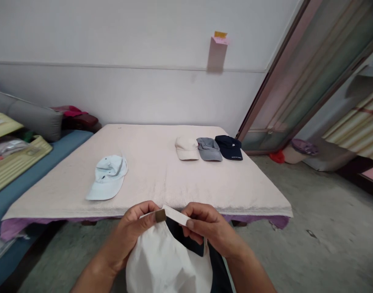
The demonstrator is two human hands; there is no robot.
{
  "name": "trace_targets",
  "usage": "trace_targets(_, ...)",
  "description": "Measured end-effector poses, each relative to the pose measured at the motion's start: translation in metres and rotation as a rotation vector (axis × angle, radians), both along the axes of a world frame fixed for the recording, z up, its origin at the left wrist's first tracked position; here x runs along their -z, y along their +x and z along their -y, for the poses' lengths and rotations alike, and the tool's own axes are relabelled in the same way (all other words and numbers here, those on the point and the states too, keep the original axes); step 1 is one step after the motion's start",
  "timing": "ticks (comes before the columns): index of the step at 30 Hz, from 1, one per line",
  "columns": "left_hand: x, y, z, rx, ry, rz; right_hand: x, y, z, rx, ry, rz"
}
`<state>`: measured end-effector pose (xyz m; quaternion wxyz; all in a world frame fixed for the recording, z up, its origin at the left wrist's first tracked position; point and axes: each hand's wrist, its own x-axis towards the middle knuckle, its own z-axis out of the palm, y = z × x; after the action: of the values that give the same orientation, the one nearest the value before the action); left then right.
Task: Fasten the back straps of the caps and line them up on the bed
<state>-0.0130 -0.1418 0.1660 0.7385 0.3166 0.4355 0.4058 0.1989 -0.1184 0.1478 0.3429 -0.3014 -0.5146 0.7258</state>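
A white cap (164, 256) is held up in front of me, its back strap and opening facing the table. My left hand (137, 228) pinches the cap's edge at a brass-coloured buckle (160, 215). With thumb and fingers my right hand (206, 224) grips the white strap (176, 215) near its other end. Dark cloth shows through the opening below the strap. On the covered table, a light blue cap (108, 178) lies to the left. At the back right a cream cap (186, 148), a grey cap (209, 149) and a navy cap (228, 147) sit in a row.
A pale cloth (149, 162) covers the table against the wall. To the left is a blue bed (61, 148) with a grey cushion (30, 116) and yellow bags. Right of the table are a sliding door (284, 81), a red bag (277, 156) and grey floor (320, 219).
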Motion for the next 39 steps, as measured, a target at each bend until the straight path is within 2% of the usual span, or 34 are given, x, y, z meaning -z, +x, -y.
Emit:
trace_targets(10, -0.015, -0.004, -0.002, 0.053, 0.106, -0.230, -0.008, -0.007, -0.007, -0.031, 0.049, -0.013)
trace_targets(18, -0.008, -0.004, -0.002, -0.002, 0.029, -0.099, -0.007, -0.009, -0.009, 0.059, -0.001, -0.015)
trace_targets(25, -0.014, -0.003, -0.003, -0.074, -0.044, -0.077, -0.007, -0.013, -0.008, -0.003, -0.014, 0.009)
trace_targets(34, -0.001, -0.004, -0.003, -0.074, -0.044, 0.041, 0.000, -0.013, -0.010, 0.017, -0.026, 0.015)
trace_targets(39, 0.000, -0.005, -0.004, -0.074, -0.056, 0.049, 0.000, -0.015, -0.009, -0.008, -0.050, -0.013)
